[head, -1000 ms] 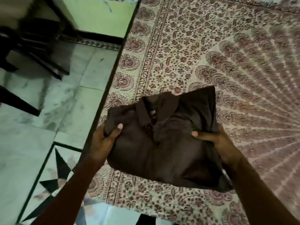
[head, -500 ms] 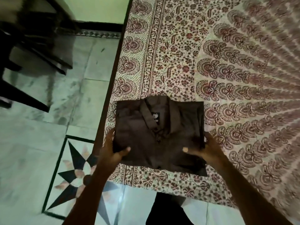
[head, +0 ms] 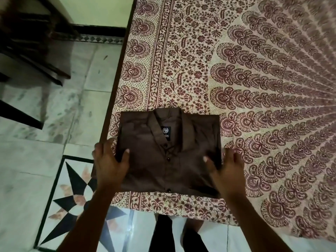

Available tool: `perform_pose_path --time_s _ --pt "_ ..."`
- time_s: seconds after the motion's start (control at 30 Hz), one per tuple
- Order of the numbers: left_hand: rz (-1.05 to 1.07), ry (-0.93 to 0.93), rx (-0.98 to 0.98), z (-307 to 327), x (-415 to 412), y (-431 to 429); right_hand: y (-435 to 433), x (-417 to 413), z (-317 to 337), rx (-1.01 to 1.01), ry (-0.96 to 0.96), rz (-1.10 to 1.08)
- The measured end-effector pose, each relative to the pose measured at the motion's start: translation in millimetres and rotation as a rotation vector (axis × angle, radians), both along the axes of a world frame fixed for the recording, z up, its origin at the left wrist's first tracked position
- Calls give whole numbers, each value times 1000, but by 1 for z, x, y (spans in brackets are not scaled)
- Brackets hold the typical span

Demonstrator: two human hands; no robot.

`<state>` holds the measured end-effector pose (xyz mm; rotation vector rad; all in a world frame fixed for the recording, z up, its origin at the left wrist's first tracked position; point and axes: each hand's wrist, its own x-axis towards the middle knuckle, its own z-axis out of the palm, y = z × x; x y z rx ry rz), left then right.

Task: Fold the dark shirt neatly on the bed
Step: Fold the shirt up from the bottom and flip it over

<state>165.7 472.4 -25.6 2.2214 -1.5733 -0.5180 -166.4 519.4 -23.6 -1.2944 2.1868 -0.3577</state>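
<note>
The dark brown shirt (head: pixel 169 157) lies folded into a rectangle on the patterned bedsheet (head: pixel 254 88), close to the bed's near left corner. Its collar and black label face up and several front buttons show. My left hand (head: pixel 109 166) holds the shirt's left edge, thumb on top and fingers down beside the edge. My right hand (head: pixel 225 170) holds the right edge the same way, thumb resting on the cloth and fingers spread along the side.
The bed's dark wooden edge (head: pixel 116 73) runs along the left of the sheet. Beyond it is a marble floor with a black star inlay (head: pixel 76 200). Dark furniture legs (head: pixel 36 57) stand at the upper left. My legs (head: pixel 163 233) are at the bed's foot.
The shirt was held tilted above the sheet. It has come down toward the near corner and now lies flat and square, both hands still at its sides.
</note>
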Motion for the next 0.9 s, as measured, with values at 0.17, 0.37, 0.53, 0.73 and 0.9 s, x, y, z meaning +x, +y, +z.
perform_pose_path --time_s 0.17,0.37,0.53,0.73,0.9 --pt "-53 178 93 -2 -7 -64 -79 14 -3 -17 14 -10" --pt "-10 256 128 -7 -8 -97 -111 13 -7 47 12 -94" --pt "-49 197 105 -22 -11 -100 -109 11 -21 -22 -6 -149" --pt "-316 -230 -115 -14 -33 -45 -53 44 -19 -282 260 -88" --pt "-611 -366 91 -45 -15 -20 9 55 -46 -39 396 352"
